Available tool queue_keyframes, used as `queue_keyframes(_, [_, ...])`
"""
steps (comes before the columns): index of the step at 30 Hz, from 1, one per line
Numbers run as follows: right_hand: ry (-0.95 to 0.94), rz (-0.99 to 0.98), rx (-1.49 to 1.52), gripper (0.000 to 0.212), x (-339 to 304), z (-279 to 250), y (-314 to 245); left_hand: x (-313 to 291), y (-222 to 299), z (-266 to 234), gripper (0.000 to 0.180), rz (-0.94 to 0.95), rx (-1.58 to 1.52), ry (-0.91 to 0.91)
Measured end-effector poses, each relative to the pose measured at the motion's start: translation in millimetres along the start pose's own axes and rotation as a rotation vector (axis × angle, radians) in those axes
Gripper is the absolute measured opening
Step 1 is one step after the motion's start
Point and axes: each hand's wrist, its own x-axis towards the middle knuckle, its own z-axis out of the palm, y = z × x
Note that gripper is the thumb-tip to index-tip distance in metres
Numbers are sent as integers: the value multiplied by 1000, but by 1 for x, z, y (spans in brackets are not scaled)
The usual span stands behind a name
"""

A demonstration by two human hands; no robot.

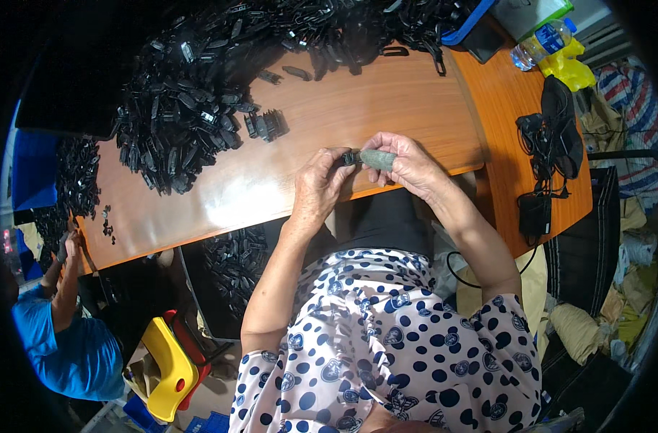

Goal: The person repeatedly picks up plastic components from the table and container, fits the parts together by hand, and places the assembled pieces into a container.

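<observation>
Over the near edge of the wooden table (415,94), my two hands meet in front of me. My left hand (316,185) pinches a small black plastic part (351,156) between thumb and fingers. In my right hand (413,166) is a grey-green oval piece (378,159), gripped at its right end. Its left end meets the black part; whether they are joined I cannot tell. A similar oval piece (296,73) lies farther off on the tabletop, beside the large heap of black plastic parts (192,108). A short row of parts (266,125) stands at the heap's near side.
A water bottle (542,45) and yellow bag (571,68) are at the far right. Black cables (538,137) lie on the right table. A co-worker in a blue shirt (76,353) works at the left, near a yellow chair (172,368). More black parts (235,263) sit below the table.
</observation>
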Motion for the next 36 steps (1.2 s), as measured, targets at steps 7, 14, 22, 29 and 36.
queue_keyframes(7, [-16, -5, -118, 14, 1, -1, 0, -1, 1, -9, 20, 181, 220, -39])
queue_keyframes(14, [-76, 63, -205, 11, -2, 10, 3, -10, 13, -22, 28, 322, 301, -66])
queue_keyframes(22, [-134, 327, -15, 12, -11, 23, 9, -31, 29, -28, 23, 143, 316, -174])
queue_keyframes(29, [-148, 238, 254, 20, -5, 34, 16, -32, 30, -33, 13, -376, -462, -57])
queue_keyframes(36, [-613, 142, 258, 43, -9, 42, 22, -46, 38, -35, 26, -410, -743, 106])
